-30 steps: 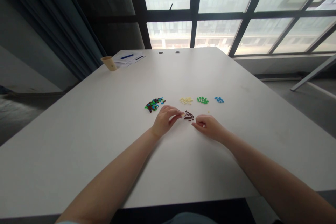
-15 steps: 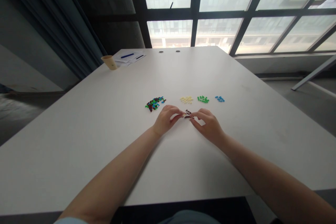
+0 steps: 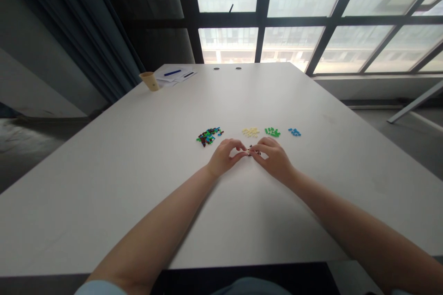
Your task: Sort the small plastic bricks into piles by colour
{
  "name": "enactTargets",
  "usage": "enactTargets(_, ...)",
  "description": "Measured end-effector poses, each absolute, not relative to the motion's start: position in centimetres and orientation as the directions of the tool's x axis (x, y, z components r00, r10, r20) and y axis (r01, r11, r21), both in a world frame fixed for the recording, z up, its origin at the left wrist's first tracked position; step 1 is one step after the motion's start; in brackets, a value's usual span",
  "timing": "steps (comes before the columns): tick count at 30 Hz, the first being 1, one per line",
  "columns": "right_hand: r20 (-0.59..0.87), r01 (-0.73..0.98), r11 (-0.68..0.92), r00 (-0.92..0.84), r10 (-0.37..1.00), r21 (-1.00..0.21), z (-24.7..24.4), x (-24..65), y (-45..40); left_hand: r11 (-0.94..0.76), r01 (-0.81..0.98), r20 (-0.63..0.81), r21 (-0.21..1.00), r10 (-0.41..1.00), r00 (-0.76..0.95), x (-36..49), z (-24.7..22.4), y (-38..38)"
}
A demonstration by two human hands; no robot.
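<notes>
Seemingly pinching a tiny piece [image 3: 248, 150] between narrowed left hand [image 3: 226, 156] and right hand [image 3: 274, 159]. Could drop it through uneven grip, or scatter dark-brown bricks [image 3: 259, 153] rightward by brushing low.

Small dark brown pieces [image 3: 258, 152]: loose, clustered beneath the right hand's [image 3: 272, 156] fingertips, partly covered. Small pale piece [image 3: 248, 150]: pinched at the left hand's [image 3: 225, 156] fingertips; its exact shape and orientation cannot be determined.

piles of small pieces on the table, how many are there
5: a mixed-colour pile at left; a pale yellow pile, green pile and blue pile in a row rightward; a dark brown pile nearer the person, partly hidden by the right hand.
</notes>
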State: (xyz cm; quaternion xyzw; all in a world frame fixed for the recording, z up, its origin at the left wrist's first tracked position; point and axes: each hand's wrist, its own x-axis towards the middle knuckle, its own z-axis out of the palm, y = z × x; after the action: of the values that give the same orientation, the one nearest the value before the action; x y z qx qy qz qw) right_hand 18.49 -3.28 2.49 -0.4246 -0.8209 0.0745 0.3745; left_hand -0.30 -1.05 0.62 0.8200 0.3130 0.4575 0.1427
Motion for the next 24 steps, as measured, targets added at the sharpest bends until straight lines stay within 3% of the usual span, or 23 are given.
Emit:
enactTargets(5, 0.452, 0.753, 0.548, -0.372, 0.811, -0.364, 3.4, 18.8, 0.2, -0.632, 0.49, 0.512, 0.601, 0.774, 0.371, -1.1, 0.4, -0.1)
enactTargets(9, 0.247, 0.894, 0.358, -0.296, 0.923, -0.267, 3.7, 18.0, 3.2, -0.604, 0.59, 0.383, 0.535, 0.796, 0.468, -1.7, 0.2, 0.5)
enactTargets(13, 0.1, 0.95, 0.27, -0.257, 0.961, -0.158, 3.5, 16.2, 4.5, -0.642, 0.572, 0.349, 0.51, 0.763, 0.544, -1.8, 0.2, 0.4)
enactTargets(24, 0.064, 0.979, 0.202, -0.202, 0.977, 0.005, 3.3, 13.8, 4.1, -0.62, 0.517, 0.338, 0.59, 0.771, 0.539, -1.9, 0.1, 0.4)
